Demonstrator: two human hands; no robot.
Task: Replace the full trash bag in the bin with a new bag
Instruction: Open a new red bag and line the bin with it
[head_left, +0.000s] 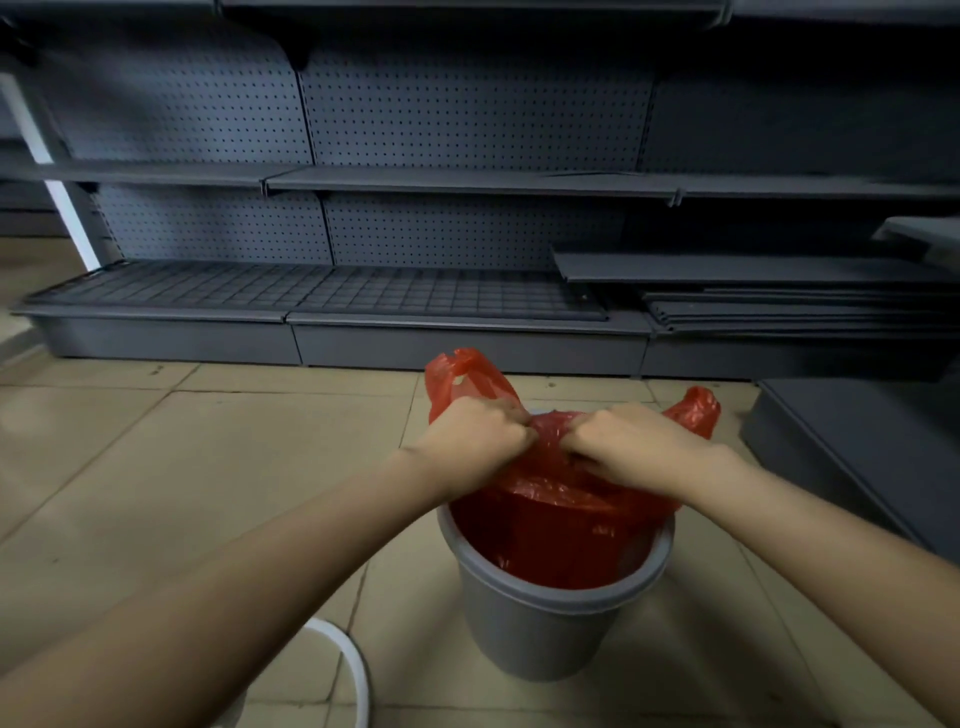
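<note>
I see my left hand (475, 434) and right hand (631, 447) each clenched on the gathered top of the red trash bag (550, 530), which sits in the grey bin (540, 629) on the beige tiled floor (156, 467), facing bare grey pegboard shelving (415, 182) in a dim room.

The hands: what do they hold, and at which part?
Both the left hand and right hand grip the red bag at its gathered top.
</note>
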